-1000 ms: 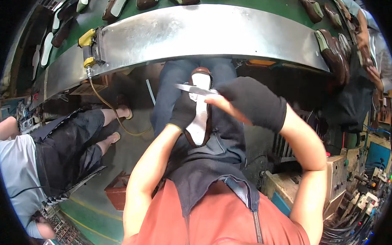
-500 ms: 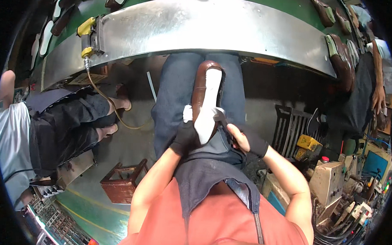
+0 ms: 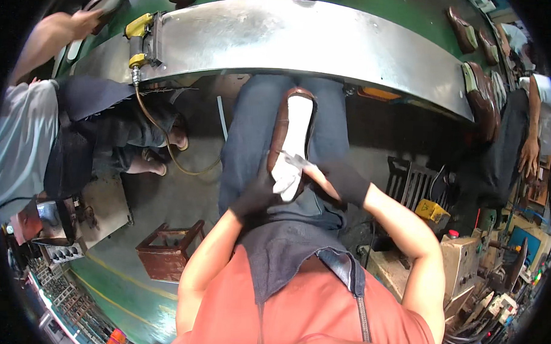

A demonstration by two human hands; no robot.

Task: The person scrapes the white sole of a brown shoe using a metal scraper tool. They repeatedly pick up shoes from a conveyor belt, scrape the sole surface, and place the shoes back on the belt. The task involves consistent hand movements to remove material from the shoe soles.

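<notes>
A brown leather shoe lies on my lap with its pale underside up, toe pointing away from me. My left hand, in a black fingerless glove, grips the shoe's heel end. White wrapping, apparently on its fingers, shows over the heel part of the sole. My right hand, gloved the same way, is closed on a grey metal hand tool. The tool's head is against or just above the sole, close to the left fingers. Motion blur and the hand hide its exact kind.
Beyond my knees runs a curved metal ledge, with a yellow air tool and hose at its left. More brown shoes stand at right. A wooden stool is lower left. Co-workers' arms are at both sides.
My left fingers have come from the shoe's side onto its heel area. The right hand's tool has shifted slightly left. The left co-worker's arm now reaches toward the shoes.
</notes>
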